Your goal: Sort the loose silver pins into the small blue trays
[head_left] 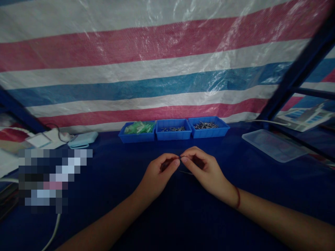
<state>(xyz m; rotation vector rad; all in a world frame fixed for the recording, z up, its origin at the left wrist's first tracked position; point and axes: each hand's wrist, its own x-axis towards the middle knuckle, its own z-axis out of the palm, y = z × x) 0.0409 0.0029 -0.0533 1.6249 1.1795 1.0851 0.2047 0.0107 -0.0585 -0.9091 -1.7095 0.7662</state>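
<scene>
My left hand point(162, 171) and my right hand point(205, 170) meet above the middle of the blue table, thumb and forefinger of each pinched together. Something tiny sits between the fingertips, too small and too dark to name. A thin metal piece point(185, 172) shows below my right thumb; whether it lies on the table or is held, I cannot tell. Beyond my hands stand three blue bins: a left bin point(137, 137) with green and clear plastic pieces, a middle bin point(173, 135) with some thin metal pieces, and a right bin point(211, 132) heaped with similar metal pieces.
A clear plastic lid point(274, 144) lies at the right. On the left are a light blue case point(83, 139), a white power strip point(53, 137) with cables, and a blurred-out object point(54, 177). A striped tarp point(146, 76) hangs behind, between dark blue frame posts point(288, 69).
</scene>
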